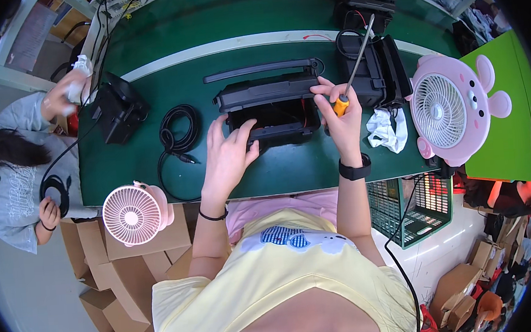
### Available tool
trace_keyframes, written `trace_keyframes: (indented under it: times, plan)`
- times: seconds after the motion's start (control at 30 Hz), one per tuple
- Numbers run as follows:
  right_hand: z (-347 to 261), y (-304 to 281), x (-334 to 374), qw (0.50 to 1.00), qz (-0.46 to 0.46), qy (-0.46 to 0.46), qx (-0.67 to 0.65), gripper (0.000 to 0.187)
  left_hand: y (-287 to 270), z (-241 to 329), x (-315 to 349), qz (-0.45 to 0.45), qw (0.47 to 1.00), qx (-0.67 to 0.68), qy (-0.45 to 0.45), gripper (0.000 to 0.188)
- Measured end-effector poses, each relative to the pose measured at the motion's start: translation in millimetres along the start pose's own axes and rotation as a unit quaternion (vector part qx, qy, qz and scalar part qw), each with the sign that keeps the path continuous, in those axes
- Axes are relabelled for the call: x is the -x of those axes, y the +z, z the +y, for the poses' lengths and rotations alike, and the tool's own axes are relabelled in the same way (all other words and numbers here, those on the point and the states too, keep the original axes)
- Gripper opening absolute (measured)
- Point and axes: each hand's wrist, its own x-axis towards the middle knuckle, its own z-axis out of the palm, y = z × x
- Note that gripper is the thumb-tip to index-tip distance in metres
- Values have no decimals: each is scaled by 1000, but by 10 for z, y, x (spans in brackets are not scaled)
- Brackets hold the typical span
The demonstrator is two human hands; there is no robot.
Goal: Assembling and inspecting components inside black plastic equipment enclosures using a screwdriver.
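Head cam is my only feed. The black hinged case point(266, 96) sits open on the green bench point(241, 175), squarely in front of the wearer. Its interior is too dark for me to read. Left hand point(227, 153): fingers parted, half curled, touching the case's near left edge; can't tell if they pinch the wall. Right hand point(342, 113): closed round the yellow handle of a screwdriver point(340, 105), thumb and index at the case's right end.

Risks as I judge them: the blade points up and away to the right, so a wrist turn could knock it on the black cases point(364, 68) there. A driver parked in the palm leaves less grip, so the case could slip. If the lid swings down, the left fingers could get nipped.

Around: coiled black cable point(178, 132) left of the case, its loose run near the left forearm, could snag. White cloth point(387, 131) and pink animal-faced fan point(440, 105) crowd the right. Smaller pink fan point(132, 217) sits on cardboard boxes point(149, 237) off the near edge. Co-worker point(19, 163) at far left, hands clear of ours.
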Motion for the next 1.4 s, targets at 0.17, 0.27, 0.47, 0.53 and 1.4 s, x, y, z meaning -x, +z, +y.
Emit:
trace_keyframes:
  times: [0.17,0.27,0.47,0.53,1.4]
  plan:
    - [26,1,7,1000,-2,4,0,24,199,-46,91,73,991,111,-32,49]
    - [51,-4,13,1000,-4,8,4,24,287,43,148,148,971,165,-84,55]
    - [133,60,6,1000,11,22,7,23,607,-16,173,243,891,356,-142,56]
    - [197,65,20,999,17,19,31,21,576,-60,148,216,912,316,-146,52]
    - [324,199,292,979,194,-2,-59,24,608,-114,-203,247,771,559,-180,61]
